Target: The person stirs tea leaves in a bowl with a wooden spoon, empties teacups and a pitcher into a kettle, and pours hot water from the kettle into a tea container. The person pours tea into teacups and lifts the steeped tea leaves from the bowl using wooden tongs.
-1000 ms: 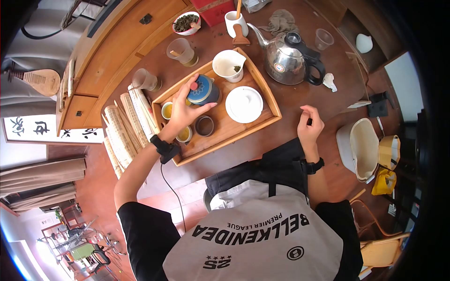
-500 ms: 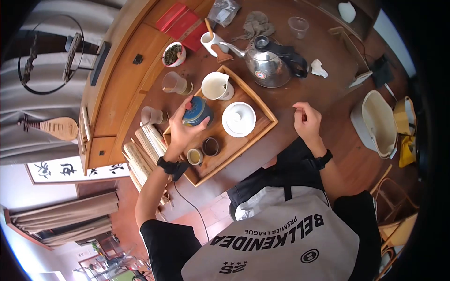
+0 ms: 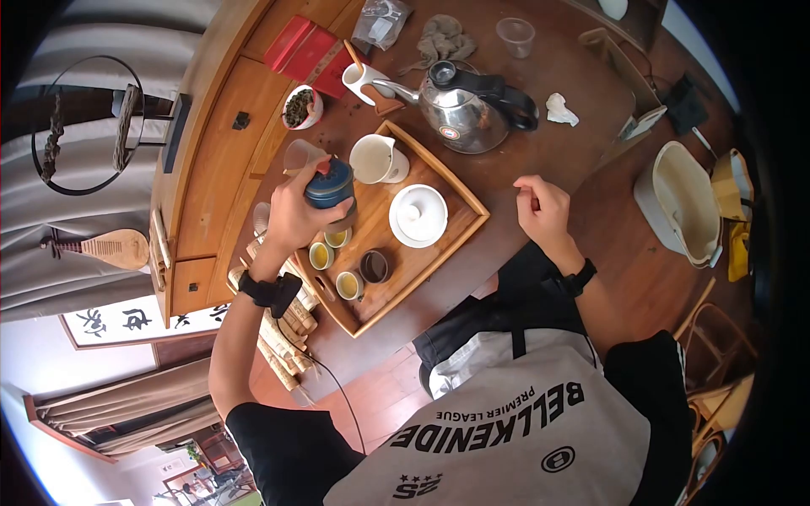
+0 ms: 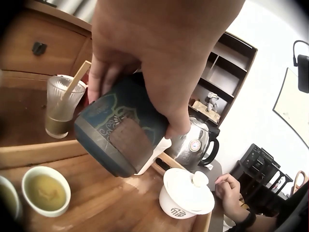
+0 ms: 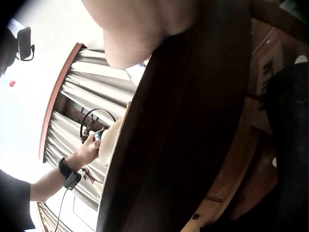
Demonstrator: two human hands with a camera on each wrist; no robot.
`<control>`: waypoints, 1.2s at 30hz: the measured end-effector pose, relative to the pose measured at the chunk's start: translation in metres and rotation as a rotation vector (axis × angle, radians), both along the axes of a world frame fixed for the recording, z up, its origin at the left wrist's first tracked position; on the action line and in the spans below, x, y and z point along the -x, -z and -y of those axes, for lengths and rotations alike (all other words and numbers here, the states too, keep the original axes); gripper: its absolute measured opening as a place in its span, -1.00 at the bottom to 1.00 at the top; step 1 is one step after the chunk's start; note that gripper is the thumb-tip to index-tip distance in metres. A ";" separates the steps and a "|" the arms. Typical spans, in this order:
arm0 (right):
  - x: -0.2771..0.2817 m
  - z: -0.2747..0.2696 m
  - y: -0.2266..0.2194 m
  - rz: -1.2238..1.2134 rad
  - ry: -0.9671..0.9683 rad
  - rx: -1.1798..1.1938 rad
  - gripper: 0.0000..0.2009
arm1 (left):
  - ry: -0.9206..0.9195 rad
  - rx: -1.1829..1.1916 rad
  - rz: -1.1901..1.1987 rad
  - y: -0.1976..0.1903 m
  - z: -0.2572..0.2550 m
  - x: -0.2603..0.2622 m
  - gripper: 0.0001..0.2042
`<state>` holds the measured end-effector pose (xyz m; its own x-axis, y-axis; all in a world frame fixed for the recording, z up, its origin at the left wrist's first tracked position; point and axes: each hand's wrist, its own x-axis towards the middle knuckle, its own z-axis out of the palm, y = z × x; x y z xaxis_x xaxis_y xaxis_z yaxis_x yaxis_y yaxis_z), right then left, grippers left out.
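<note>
Left hand (image 3: 291, 218): blue canister (image 3: 329, 187) firmly gripped | canister: held directly beneath the grip, over the tray (image 4: 113, 205), long axis directed downward, exact tilt indeterminable | white pitcher (image 3: 377, 158): placed just rightward | right hand (image 3: 544, 212): farther right, loosely curled, nothing visibly held

The pitcher (image 3: 375, 160) stands on the tray (image 3: 411, 266), right of the canister (image 3: 329, 187).

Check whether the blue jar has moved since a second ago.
Yes. In the head view, the blue jar, held in the left hand, has shifted away from the lidded bowl toward the glass with the stick.
</note>
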<state>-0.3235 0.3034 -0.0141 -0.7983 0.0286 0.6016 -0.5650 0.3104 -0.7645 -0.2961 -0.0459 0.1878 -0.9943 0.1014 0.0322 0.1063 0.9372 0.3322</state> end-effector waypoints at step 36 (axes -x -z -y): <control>0.001 -0.003 -0.004 -0.013 -0.012 -0.058 -0.88 | 0.247 0.410 0.158 -0.032 -0.019 0.042 -0.51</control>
